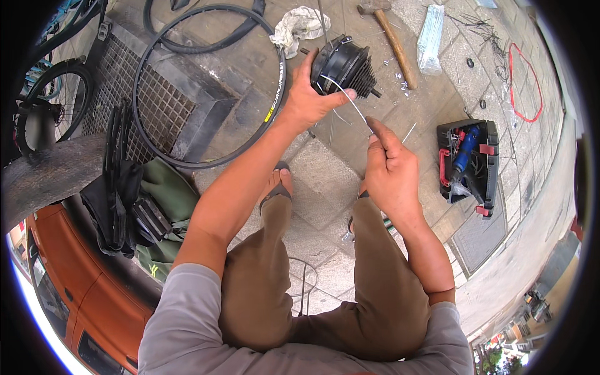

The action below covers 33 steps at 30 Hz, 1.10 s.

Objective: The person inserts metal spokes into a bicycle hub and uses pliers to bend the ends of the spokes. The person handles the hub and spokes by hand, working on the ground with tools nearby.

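Observation:
A black bicycle wheel hub [339, 62] with a stack of sprockets on its right side lies at the upper middle. My left hand [309, 97] grips the hub's near side, with the thumb stretched out to the right. A thin metal spoke [354, 105] slants from the hub's edge down to my right hand [394, 165], which pinches its lower end between thumb and fingers. Other spokes hang from the hub around my left hand. To its left lies a bare black rim [139, 94] with a yellow label; a whitish rag [303, 26] sits beside the hub.
A wooden-handled hammer [398, 50], small metal pieces [403, 82] and a plastic bag of spokes [431, 40] lie beyond. An open toolbox [442, 140] stands at right, near a red cord loop [512, 81]. Left are a metal grate [128, 75], bicycles [56, 94] and bags [159, 194].

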### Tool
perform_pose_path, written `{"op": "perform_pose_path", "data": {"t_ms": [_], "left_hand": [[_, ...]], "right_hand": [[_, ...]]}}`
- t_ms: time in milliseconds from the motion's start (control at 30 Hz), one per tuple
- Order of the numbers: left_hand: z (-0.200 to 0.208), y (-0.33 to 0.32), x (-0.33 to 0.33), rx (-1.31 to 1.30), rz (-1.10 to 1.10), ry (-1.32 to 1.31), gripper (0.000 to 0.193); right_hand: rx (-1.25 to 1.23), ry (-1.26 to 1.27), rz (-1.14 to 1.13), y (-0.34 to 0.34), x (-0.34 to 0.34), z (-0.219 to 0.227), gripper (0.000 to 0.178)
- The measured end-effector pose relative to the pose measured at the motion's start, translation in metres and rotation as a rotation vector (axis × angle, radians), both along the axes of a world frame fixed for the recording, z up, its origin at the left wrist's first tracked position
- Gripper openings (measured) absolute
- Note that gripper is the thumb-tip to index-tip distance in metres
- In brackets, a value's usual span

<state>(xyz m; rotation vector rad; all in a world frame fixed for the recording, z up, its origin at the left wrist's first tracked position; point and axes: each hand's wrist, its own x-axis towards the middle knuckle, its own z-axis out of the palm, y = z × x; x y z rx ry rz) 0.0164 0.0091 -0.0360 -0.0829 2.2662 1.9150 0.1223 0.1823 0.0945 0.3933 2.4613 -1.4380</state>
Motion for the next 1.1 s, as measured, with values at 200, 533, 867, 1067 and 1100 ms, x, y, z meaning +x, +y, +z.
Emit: {"op": "perform_pose_path", "data": {"t_ms": [200,533,867,1067,1100], "left_hand": [[-0.002,0.003,0.002,-0.079,0.075,0.097,0.118],[0.005,0.011,0.007,-0.065,0.111,-0.005,0.121],[0.013,0.006,0.005,-0.04,0.116,-0.068,0.119],[0.012,0.016,0.012,-0.167,0.159,-0.013,0.113],[0.01,0.017,0.013,-0.161,0.168,0.001,0.113]], "right_hand": [[0.115,0.068,0.076,-0.011,-0.004,0.009,0.036],[0.019,-0.048,0.125,0.026,-0.039,0.019,0.031],[-0.002,-0.109,0.02,-0.002,-0.042,0.026,0.032],[-0.104,-0.215,-0.04,0.003,-0.039,0.017,0.033],[-0.131,-0.245,-0.053,0.008,-0.041,0.017,0.033]]}}
